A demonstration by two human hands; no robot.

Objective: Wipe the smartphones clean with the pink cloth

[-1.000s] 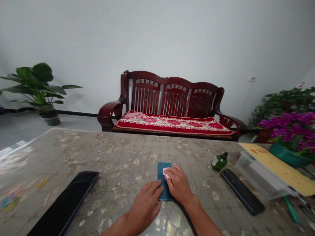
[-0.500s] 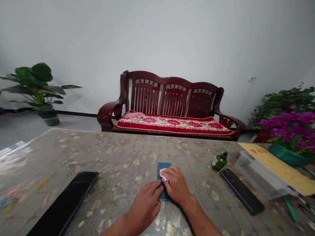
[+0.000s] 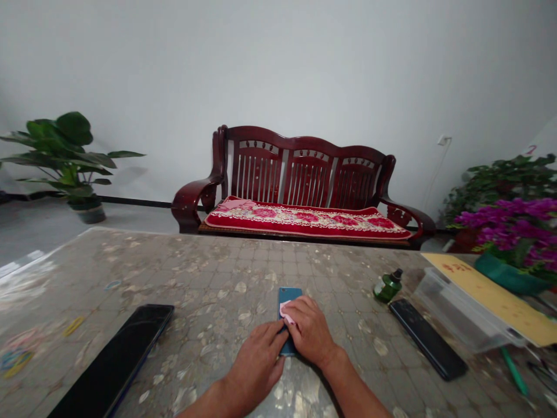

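A blue phone (image 3: 290,292) lies back side up on the table, its camera corner at the far left. My right hand (image 3: 311,328) is closed on a small pink cloth (image 3: 287,313) and presses it against the phone's back. The fingers of my left hand (image 3: 259,359) grip the phone's lower left edge, holding it against the tabletop. Both hands cover much of the phone's lower half. Part of the cloth is hidden under my right fingers.
To the left lie a large black-screened tablet (image 3: 117,360) and rubber bands (image 3: 20,360). On the right are a green spray bottle (image 3: 389,285), a dark phone (image 3: 429,339), a clear plastic box (image 3: 465,316) and a green-handled tool (image 3: 514,371). A wooden bench (image 3: 304,174) stands beyond the table.
My right hand and the pink cloth have slid slightly left and down on the phone's back. My left hand and the phone have stayed almost still.
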